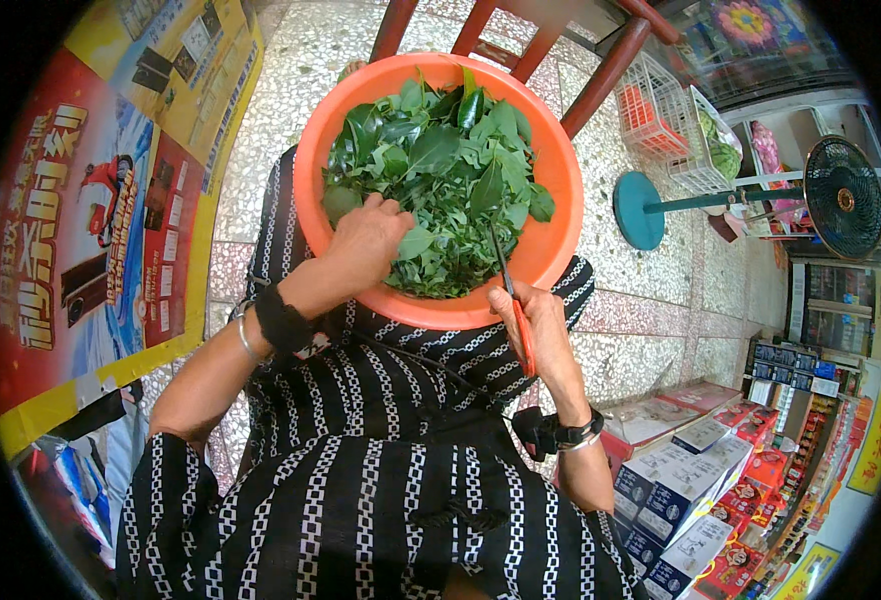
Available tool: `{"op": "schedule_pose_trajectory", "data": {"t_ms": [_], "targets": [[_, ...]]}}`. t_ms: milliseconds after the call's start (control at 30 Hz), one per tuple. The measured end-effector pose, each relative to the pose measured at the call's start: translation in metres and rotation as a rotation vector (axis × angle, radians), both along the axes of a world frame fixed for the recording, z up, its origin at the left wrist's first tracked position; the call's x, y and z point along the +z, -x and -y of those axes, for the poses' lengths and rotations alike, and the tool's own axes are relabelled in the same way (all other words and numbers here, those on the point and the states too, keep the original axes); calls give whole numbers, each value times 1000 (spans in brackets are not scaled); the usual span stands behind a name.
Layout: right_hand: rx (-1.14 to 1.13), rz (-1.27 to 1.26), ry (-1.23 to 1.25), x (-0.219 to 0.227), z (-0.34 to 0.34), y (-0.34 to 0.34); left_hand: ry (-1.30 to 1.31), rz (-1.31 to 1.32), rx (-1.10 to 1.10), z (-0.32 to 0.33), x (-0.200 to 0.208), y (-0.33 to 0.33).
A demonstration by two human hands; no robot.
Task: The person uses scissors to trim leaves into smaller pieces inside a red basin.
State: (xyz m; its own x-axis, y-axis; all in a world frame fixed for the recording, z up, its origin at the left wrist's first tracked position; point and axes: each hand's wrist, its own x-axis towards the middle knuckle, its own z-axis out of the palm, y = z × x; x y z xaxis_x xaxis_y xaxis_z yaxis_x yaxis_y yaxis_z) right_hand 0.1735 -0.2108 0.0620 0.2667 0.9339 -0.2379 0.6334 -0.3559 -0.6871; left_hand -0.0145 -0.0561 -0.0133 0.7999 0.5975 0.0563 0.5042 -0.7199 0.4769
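A round orange plastic basin (569,200) rests on my lap, heaped with green leaves (436,150). Larger whole leaves lie toward its far side, while smaller cut pieces gather at the near side. My left hand (373,238) reaches over the basin's left rim, its fingers curled down into the leaves, with the fingertips partly hidden. At the near right rim, my right hand (539,318) grips scissors with red-orange handles (527,345). Their dark, narrow blades (501,250) point away from me over the leaves and look nearly closed.
Beyond the basin is a reddish wooden chair (601,85). A fan (843,195) on a green round base (640,210) stands to the right, near white wire baskets (656,115). Stacked boxes (686,475) sit at lower right. A printed poster panel (111,210) borders the left.
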Motion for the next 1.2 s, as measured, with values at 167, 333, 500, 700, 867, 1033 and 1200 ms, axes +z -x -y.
{"op": "schedule_pose_trajectory", "data": {"t_ms": [167,333,500,700,867,1033,1200], "targets": [[-13,-27,64,-3,0,0,-239,-278,-102,4,-21,-15],[2,3,41,-8,0,-4,-284,-416,-103,-8,-22,-21],[-31,-69,-9,-10,-2,-4,-4,-50,-50,-19,-1,-9],[-214,-384,30,-8,-10,3,47,106,-22,25,26,-13],[-232,-730,-45,-8,-12,2,733,294,-131,66,37,-18],[-201,-901,-111,-6,-2,-7,1448,412,-335,62,45,-7],[-127,-764,-20,-3,3,0,2170,641,-240,56,47,-4]]}}
